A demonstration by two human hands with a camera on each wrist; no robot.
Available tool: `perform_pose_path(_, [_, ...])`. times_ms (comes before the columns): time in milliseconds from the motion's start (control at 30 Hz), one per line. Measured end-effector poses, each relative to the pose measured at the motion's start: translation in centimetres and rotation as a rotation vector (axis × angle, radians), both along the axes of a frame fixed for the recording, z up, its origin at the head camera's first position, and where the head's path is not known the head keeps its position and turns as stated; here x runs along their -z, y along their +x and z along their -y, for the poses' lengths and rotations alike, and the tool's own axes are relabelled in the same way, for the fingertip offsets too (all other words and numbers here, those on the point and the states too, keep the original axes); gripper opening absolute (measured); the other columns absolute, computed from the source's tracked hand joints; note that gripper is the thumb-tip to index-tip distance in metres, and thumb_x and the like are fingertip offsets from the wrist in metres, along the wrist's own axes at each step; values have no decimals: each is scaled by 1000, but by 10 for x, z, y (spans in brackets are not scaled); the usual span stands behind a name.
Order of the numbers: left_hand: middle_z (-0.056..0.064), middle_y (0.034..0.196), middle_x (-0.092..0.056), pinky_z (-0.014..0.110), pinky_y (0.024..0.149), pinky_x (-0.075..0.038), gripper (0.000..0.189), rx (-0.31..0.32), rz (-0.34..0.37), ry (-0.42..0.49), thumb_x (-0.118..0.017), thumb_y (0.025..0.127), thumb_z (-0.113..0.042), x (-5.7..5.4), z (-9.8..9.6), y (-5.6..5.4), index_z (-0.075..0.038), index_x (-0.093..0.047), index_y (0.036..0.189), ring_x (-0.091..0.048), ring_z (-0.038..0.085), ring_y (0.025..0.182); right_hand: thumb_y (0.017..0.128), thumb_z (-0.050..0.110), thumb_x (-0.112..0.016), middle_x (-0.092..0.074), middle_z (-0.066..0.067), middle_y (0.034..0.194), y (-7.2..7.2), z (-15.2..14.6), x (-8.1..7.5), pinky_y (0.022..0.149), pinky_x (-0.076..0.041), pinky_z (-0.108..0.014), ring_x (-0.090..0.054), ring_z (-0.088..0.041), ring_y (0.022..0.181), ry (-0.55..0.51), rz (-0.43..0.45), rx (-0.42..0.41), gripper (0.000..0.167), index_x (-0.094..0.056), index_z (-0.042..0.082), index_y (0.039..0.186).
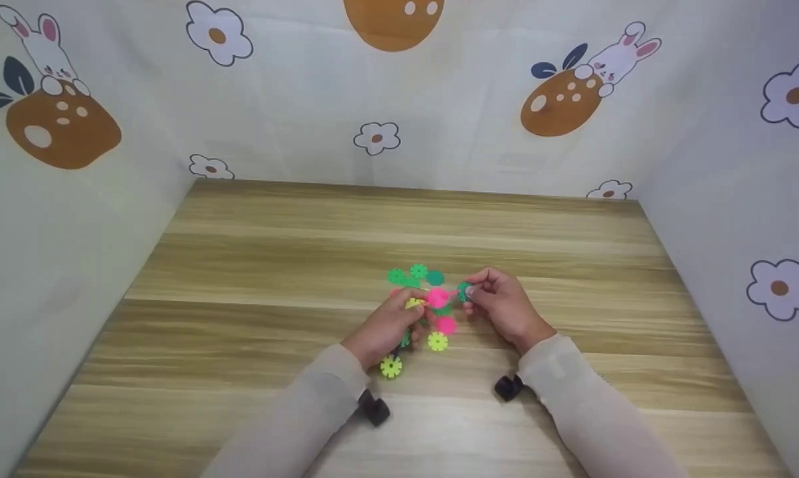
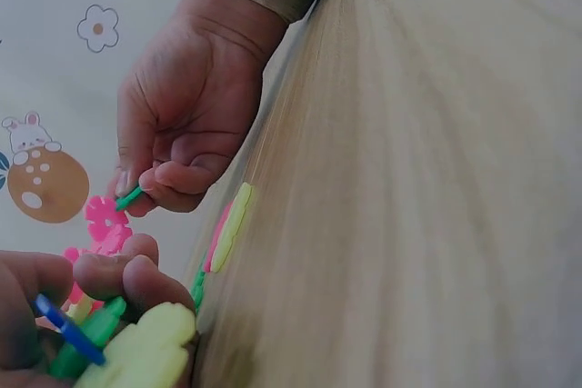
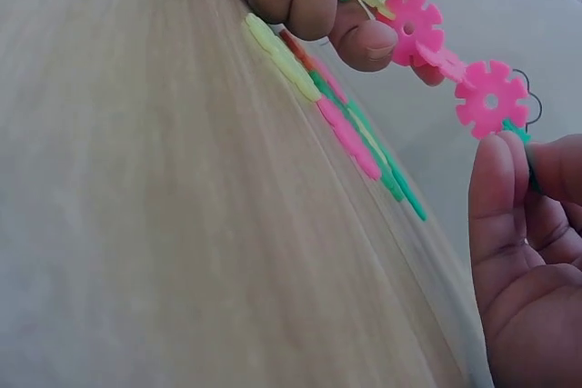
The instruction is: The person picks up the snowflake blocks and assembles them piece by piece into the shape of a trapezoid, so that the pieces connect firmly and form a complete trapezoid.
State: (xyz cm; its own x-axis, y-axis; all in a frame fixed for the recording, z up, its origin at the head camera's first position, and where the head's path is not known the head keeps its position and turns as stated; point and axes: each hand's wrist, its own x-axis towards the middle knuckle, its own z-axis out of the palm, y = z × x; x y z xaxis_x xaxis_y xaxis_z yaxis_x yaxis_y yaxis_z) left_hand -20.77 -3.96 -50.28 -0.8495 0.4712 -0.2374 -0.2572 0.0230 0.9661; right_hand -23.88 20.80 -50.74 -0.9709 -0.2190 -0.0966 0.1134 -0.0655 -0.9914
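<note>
My left hand (image 1: 389, 322) grips a chain of slotted plastic snowflake discs. Out of its fingers toward the right run pink discs (image 3: 492, 99), linked edge to edge. The chain's other end trails below this hand, with a green disc, a blue disc (image 2: 69, 328) and a yellow disc (image 1: 391, 366). Between thumb and fingers, my right hand (image 1: 505, 305) pinches a green disc (image 1: 464, 291). Its edge meets the outermost pink disc in the right wrist view; how deeply the slots engage cannot be told. The left fingers hide part of the chain.
Loose discs lie flat on the wooden table (image 1: 273, 265) around the hands: green discs (image 1: 418, 271) behind, a pink disc (image 1: 445, 324) and a yellow disc (image 1: 438, 341) nearer me. A printed curtain (image 1: 293, 99) stands along the back and both sides.
</note>
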Motion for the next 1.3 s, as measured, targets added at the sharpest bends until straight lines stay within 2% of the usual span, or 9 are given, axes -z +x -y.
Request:
perform_pose_path(267, [7, 108, -64, 25, 65, -50, 25, 8, -7, -4, -41, 114, -19, 2, 0, 0, -13, -55, 134, -52, 13, 73, 101, -9, -57, -68, -5, 93, -1, -2, 0, 71, -62, -28, -68, -13, 73, 46, 25, -14, 14, -61, -2, 112])
perform_pose_path(433, [8, 110, -65, 25, 65, -50, 27, 13, -20, -2, -41, 114, -17, 3, 0, 0, -12, -55, 137, -52, 14, 73, 100, -10, -56, -68, -5, 92, 0, 0, 2, 70, -61, -27, -67, -13, 73, 31, -16, -4, 15, -61, -5, 114])
perform_pose_path(667, [9, 121, -68, 27, 70, -54, 41, 18, -2, -4, -43, 113, -18, 3, 0, 0, -26, -48, 153, -58, 15, 80, 99, -7, -59, -66, -3, 88, 0, 2, 4, 66, -57, -24, -64, -13, 71, -12, -8, 13, 17, -59, -5, 115])
perform_pose_path(967, [10, 119, -69, 28, 69, -55, 42, 26, -15, 27, -43, 114, -18, 3, 2, -1, -27, -50, 154, -59, 16, 78, 104, 1, -54, -60, 2, 83, 1, 2, -1, 64, -54, -23, -57, -9, 66, -44, 97, -71, 31, -56, -10, 133])
perform_pose_path(1100, [10, 118, -70, 28, 70, -55, 42, 28, -9, 22, -44, 113, -18, 4, 3, -2, -27, -51, 153, -60, 15, 79, 107, 5, -52, -58, 1, 79, 3, 5, -3, 63, -51, -23, -55, -8, 64, -72, 126, -93, 29, -59, -9, 131])
perform_pose_path(1300, [8, 118, -71, 28, 72, -55, 42, 38, -28, 2, -44, 113, -19, 5, 3, -3, -27, -52, 153, -61, 15, 80, 112, 13, -46, -56, -1, 78, 9, 13, -5, 65, -51, -24, -52, -11, 67, -100, 98, -125, 23, -58, -4, 122])
